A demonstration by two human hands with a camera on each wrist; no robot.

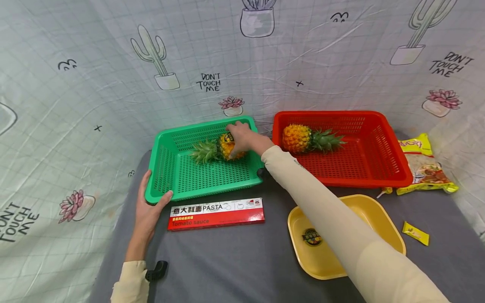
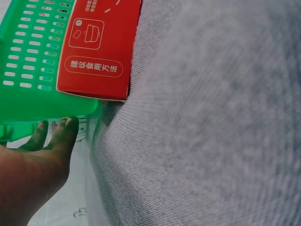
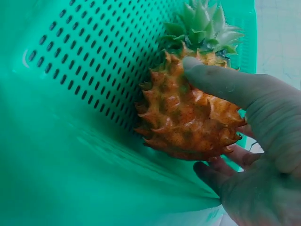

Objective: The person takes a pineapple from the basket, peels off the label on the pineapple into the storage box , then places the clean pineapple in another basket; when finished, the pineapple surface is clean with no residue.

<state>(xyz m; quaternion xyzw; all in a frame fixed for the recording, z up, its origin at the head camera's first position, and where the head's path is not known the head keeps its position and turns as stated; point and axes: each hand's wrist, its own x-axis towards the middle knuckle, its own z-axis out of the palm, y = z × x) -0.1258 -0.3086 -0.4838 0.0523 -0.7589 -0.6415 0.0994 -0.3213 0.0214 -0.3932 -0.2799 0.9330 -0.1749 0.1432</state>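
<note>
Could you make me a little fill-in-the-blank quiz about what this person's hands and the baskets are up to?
1. The right hand grips a pineapple inside the ____ basket.
2. The left hand holds that basket's near ____ corner.
3. The second pineapple lies in the ____ basket.
4. The pasta box lies just in front of the ____ basket.

Missing words: green; left; red; green

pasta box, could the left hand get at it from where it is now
Probably yes. The left hand holds the green basket's near corner, and the pasta box lies flat on the grey cloth just beside it, with nothing between them or lying on it.
</note>
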